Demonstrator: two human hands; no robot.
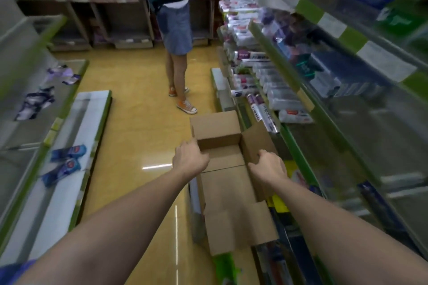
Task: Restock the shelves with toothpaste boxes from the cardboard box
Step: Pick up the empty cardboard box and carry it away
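Both hands grab the open cardboard box (228,183): left hand (190,159) at 9 o'clock, right hand (268,167) at 3.

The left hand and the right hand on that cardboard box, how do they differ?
The left hand grips the cardboard box on its left wall; the right hand grips the right wall. The left hand sits slightly farther along the box than the right hand. Both curl their fingers over the rim, and the box looks empty inside.

Both hands (190,160) (268,167) grip the open cardboard box (228,183).
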